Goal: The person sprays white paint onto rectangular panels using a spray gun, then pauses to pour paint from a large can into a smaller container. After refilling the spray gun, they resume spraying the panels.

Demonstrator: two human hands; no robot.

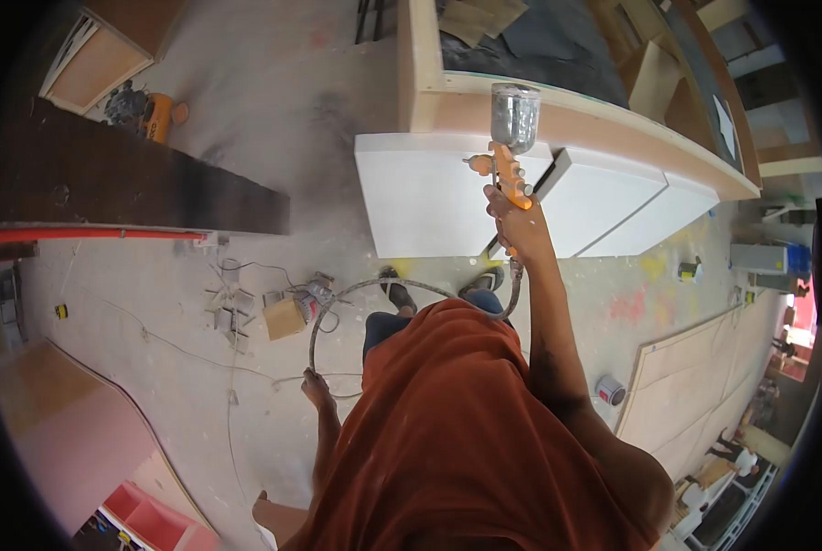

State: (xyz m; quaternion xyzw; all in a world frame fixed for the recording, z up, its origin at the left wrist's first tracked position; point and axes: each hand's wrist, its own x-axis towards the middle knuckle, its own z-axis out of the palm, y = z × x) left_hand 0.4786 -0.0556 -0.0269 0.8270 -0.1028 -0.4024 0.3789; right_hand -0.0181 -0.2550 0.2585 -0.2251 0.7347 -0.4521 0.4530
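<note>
Up at one o'clock from the middle of the view, the spray gun [512, 174] is held upright, metal cup [515, 118] on top, in front of the white panels [420, 197]; its handle is gripped by the right hand [524, 228], with the fingers curled round it and pressed close; whether the trigger is being squeezed cannot be told, and no mist can be made out for certain.

Down at seven o'clock, the hose [374, 284] is held by the left hand [317, 389], whose fingers look closed about it, though they are too small in view for each to be told apart; from there the hose is looped over the top of the orange shirt [447, 395] and up to the foot of the gun.

The step in hand is judged to be the spraying of the panels, or the lining-up of a pass; what seems called for next is an even sweep, the gun kept at a steady gap from the white face, with slack given by the left hand so that no panel is brushed by the hose; at ten o'clock an orange compressor [158, 117] is seen, and at four o'clock a can [610, 390] on the floor.
</note>
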